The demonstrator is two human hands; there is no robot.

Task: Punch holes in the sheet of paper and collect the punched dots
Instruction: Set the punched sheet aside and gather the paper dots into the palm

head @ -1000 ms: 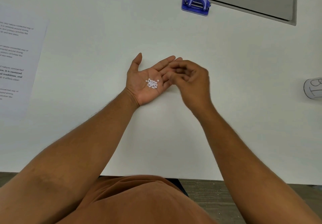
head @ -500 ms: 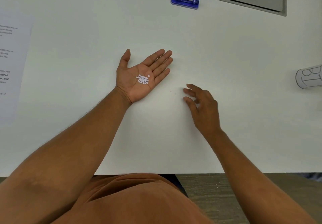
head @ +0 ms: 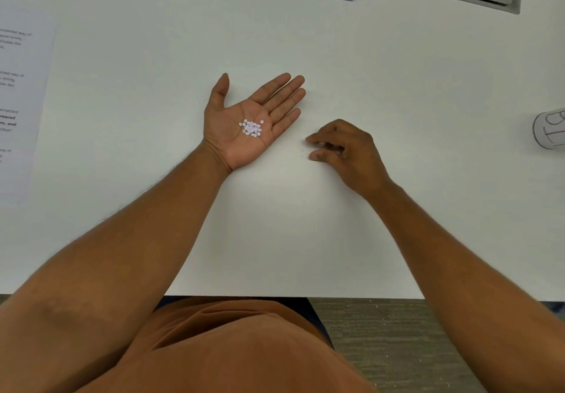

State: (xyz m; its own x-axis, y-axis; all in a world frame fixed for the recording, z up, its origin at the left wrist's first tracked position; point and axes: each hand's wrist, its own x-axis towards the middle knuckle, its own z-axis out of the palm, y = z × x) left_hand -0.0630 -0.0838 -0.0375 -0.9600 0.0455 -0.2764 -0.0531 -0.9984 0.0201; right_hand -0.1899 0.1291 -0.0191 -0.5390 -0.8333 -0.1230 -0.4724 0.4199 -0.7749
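Cradling punched dots point(head: 252, 128), flat-open left hand point(head: 244, 123); right hand point(head: 345, 151) curled, its grip's contents unclear.

Even, bright overhead light w/ no hard glare; white bench point(head: 397, 93) reads slightly grey-green toward the corners (mild vignetting). Shadows soft and short: faint one under right hand point(head: 348, 154), thin edge along left hand point(head: 247, 123). Wide-angle distortion bends forearms outward at the bottom. Centre fairly sharp, punched dots point(head: 252, 128) resolvable; print on sheet of paper point(head: 18, 102) at left edge is blurred, mostly unreadable. Fingertips of right hand slightly smeared.
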